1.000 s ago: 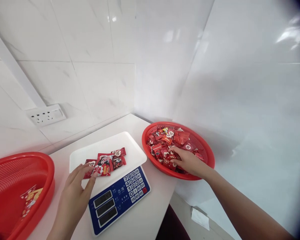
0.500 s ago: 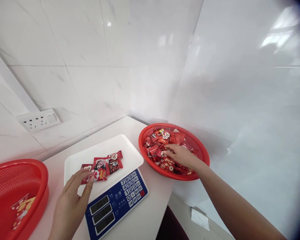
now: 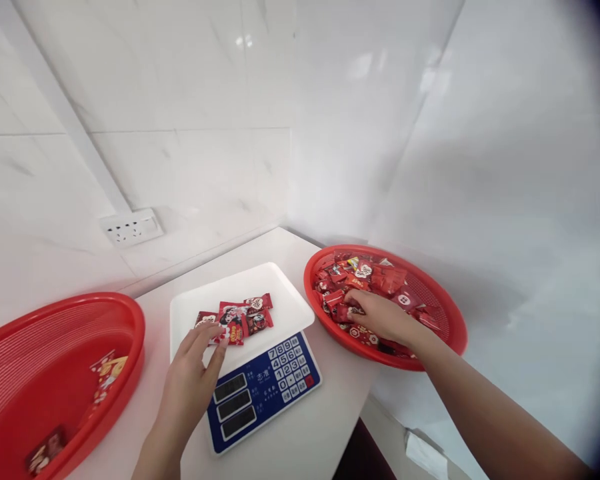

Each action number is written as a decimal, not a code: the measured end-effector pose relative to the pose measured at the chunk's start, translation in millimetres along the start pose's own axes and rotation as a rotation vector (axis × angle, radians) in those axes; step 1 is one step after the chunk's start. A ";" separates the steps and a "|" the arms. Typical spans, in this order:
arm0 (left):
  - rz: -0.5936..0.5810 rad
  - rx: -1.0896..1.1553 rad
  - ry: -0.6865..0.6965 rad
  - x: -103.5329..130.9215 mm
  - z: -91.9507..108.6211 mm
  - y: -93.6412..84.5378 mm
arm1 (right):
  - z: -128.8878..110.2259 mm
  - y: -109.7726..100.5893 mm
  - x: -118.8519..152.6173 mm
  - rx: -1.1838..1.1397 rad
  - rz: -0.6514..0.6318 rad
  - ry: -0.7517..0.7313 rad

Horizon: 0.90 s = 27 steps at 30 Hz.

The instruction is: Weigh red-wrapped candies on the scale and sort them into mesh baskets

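Observation:
My left hand (image 3: 196,363) reaches over the near left edge of the white weighing tray (image 3: 285,293), thumb apart from its fingers. Its fingertips rest at a small pile of red snack packets (image 3: 235,319) on the tray. Below the tray is the scale's blue panel (image 3: 260,377), with keys and three dark displays. On the right, my right hand (image 3: 380,319) dips into a red plastic basket (image 3: 455,327) heaped with red snack packets (image 3: 387,279). Its fingers curl onto a red packet (image 3: 336,300), and the fingertips are partly hidden among the packets.
At the left stands another red basket (image 3: 137,333), with a patterned packet (image 3: 107,377) and a dark red one (image 3: 46,452) in it. White tiled walls meet behind the white table (image 3: 300,460). A socket panel (image 3: 131,228) is on the left wall.
The view has swung left, so everything sits farther right and more of the left basket shows. My right hand's fingers have curled deeper among the packets. The left stays at the tray.

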<state>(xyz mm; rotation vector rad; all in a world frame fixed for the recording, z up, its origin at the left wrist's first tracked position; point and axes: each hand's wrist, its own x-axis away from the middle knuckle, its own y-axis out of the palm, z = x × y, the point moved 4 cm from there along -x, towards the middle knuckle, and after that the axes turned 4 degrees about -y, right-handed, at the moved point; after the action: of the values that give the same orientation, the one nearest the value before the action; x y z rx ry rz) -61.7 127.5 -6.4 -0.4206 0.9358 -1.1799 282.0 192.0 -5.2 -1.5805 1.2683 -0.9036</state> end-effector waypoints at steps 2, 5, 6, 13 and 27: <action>-0.016 0.002 0.001 0.5 -0.2 0.1 | 2.4 3.0 -1.8 0.005 0.008 0.007; -0.026 0.008 -0.012 1.0 0.6 -2.7 | 7.1 0.6 -2.7 -0.062 0.011 0.025; -0.021 0.009 -0.016 1.1 1.2 -4.2 | 8.1 -2.7 -2.4 -0.094 0.032 0.033; -0.051 0.003 -0.047 1.6 5.3 -6.4 | -5.7 -21.5 -3.5 -0.336 0.301 0.104; -0.036 0.043 -0.005 4.8 8.4 -10.8 | -117.0 16.1 -49.8 -1.163 0.199 -0.133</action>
<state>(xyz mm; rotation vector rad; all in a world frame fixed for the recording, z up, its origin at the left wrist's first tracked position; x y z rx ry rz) -61.0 117.7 4.3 -0.4073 0.9002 -1.2288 158.5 216.6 18.7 -2.2276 1.9557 0.1781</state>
